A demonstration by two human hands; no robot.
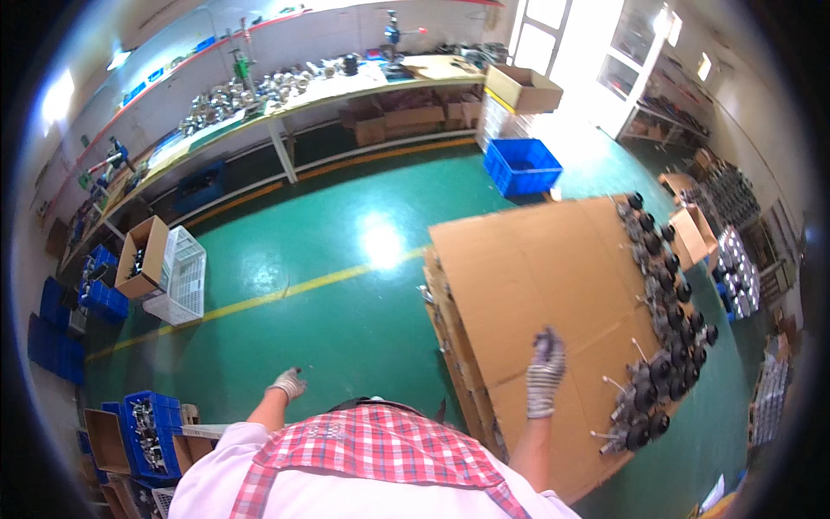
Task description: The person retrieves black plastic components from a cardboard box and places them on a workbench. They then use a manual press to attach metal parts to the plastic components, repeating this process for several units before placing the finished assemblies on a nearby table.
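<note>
My left hand (pixel 289 384), in a striped work glove, hangs over the green floor to the left of my checked apron (pixel 389 441). Nothing shows in it, and its fingers are apart. Over the brown cardboard sheet (pixel 538 279) at the right is my right hand (pixel 545 373), in a striped glove with dark fingertips; its fingers look curled, and whether they hold anything is not clear. The sheet tops a layered stack. Along its far right side stand rows of metal parts with black round caps (pixel 677 318), some with thin white rods.
A blue plastic crate (pixel 522 167) stands on the floor beyond the stack. Workbenches (pixel 285 107) with metal parts run along the wall. At the left are an open carton (pixel 144 259) on a white basket (pixel 188 279) and a blue crate of metal parts (pixel 152 434).
</note>
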